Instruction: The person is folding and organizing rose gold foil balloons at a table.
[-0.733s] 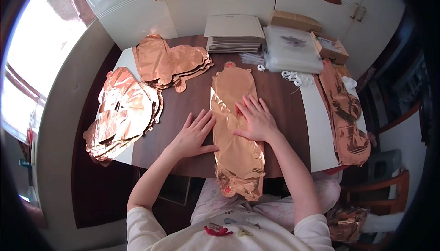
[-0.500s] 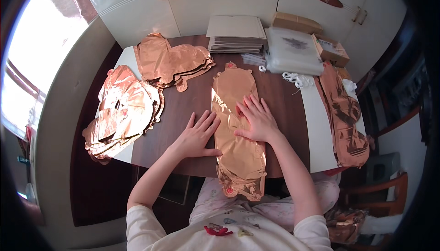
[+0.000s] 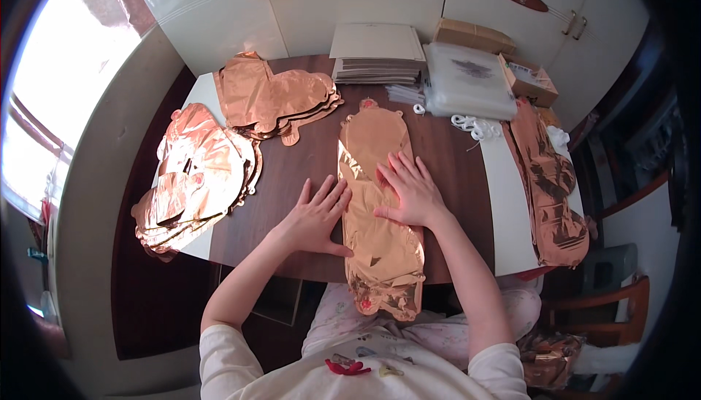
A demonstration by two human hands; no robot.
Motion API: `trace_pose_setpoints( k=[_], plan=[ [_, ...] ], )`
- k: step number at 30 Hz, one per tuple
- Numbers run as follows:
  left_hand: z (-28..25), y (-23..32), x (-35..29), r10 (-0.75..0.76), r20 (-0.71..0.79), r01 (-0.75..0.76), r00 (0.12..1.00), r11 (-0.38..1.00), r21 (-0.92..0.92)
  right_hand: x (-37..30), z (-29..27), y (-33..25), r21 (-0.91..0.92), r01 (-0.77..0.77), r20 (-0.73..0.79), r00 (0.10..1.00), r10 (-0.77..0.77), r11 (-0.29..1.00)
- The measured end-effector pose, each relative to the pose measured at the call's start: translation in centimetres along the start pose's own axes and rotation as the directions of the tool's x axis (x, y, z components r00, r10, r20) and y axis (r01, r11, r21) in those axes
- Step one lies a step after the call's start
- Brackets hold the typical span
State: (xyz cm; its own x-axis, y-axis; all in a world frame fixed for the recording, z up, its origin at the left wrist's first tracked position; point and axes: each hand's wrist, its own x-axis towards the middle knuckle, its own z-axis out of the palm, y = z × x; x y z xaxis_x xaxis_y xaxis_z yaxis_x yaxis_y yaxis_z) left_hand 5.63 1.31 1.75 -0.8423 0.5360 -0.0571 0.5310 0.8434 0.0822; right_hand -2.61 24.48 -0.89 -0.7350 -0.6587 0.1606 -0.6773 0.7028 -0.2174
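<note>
A long copper-coloured foil balloon [image 3: 376, 137], flat and uninflated, lies lengthwise before me, its near end hanging past the table's front edge. My left hand [image 3: 315, 217] rests beside its left edge, fingers spread, with fingertips and thumb at the foil. On the foil's right half lies my right hand [image 3: 410, 194], flat with fingers stretched out. Neither hand grips anything. Small red marks show at both ends of the balloon.
Flat foil balloons lie in stacks at the far left [image 3: 274, 100], left [image 3: 197, 173] and right [image 3: 544, 181]. Along the back stand a pile of white cards [image 3: 376, 53], clear plastic bags [image 3: 467, 82], a small open box [image 3: 529, 82] and white string [image 3: 475, 127].
My left thumb has slid slightly nearer to me along the foil's left edge. My right hand and the balloon have stayed almost still.
</note>
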Motion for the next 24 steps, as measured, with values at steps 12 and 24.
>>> trace_pose_setpoints(
  k=[12, 24],
  plan=[
    [1.6, -1.1, 3.6, -0.003, -0.141, 0.005, 0.990, 1.000, 0.015, -0.1, 0.0, -0.1, -0.011, 0.025, 0.004, 1.000, -0.025, 1.000],
    [2.2, -2.3, 4.3, -0.101, -0.198, 0.111, 0.975, 0.993, 0.038, -2.4, -1.0, -2.3, 0.057, 0.010, -0.193, 0.981, 0.001, 0.998]
  ],
)
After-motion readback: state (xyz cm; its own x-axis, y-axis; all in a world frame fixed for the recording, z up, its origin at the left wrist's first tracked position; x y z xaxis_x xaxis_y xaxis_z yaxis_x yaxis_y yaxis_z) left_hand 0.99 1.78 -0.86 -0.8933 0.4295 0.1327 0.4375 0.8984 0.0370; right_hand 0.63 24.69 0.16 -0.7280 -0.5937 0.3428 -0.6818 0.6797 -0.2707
